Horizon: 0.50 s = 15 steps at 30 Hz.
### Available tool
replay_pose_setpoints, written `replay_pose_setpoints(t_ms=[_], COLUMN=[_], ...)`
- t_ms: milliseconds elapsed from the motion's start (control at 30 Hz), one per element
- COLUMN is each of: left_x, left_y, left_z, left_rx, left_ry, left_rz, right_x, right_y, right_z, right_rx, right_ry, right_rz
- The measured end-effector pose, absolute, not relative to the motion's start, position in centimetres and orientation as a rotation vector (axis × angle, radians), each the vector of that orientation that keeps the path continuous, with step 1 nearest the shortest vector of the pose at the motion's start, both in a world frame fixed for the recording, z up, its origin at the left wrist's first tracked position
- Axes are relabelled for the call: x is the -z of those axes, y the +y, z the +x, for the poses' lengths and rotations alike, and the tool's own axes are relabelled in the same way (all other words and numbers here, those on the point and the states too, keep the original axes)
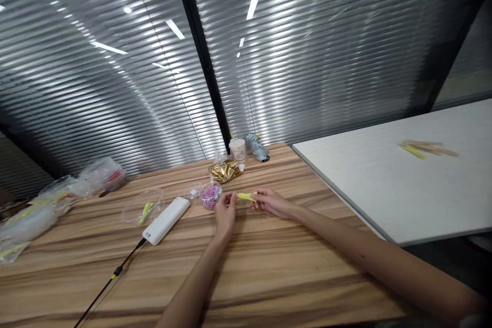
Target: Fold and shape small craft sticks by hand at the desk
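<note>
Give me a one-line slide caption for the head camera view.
Both hands, left hand and right hand, pinch a small yellow piece above a wooden table.

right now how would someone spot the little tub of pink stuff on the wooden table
On the wooden table, look just ahead of the left hand. The small clear tub sits between the white power bank and the gold packet, the only container with pink contents.

Wooden table (269, 277): striped grain, fills the lower view.
At 12 o'clock: white jar (238, 149), folded grey umbrella (257, 146), gold packet (225, 169).
Centre: clear cup of pink bits (210, 196).
At 10 o'clock: white power bank (166, 220) with black cable (111, 278), clear bowl (143, 206), plastic bags (57, 195).
White table (384, 189), 3 o'clock: wooden sticks (428, 148).
</note>
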State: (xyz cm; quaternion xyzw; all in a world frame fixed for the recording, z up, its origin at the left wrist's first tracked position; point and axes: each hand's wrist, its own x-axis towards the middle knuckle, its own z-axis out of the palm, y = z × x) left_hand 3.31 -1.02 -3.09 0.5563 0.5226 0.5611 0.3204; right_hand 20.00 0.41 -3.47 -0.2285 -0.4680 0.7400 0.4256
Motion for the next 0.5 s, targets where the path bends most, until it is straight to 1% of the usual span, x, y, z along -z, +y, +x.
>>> replay_pose_setpoints(t_ms=[500], left_x=[2.88], left_y=[-1.23], left_z=[3.45], left_rx=[-1.442], left_ry=[1.383], left_rz=[1.507], right_x=[3.70], right_y=[0.64], right_z=[20.01], right_rx=[-1.835], right_ry=[-1.213], right_rz=[-0.582])
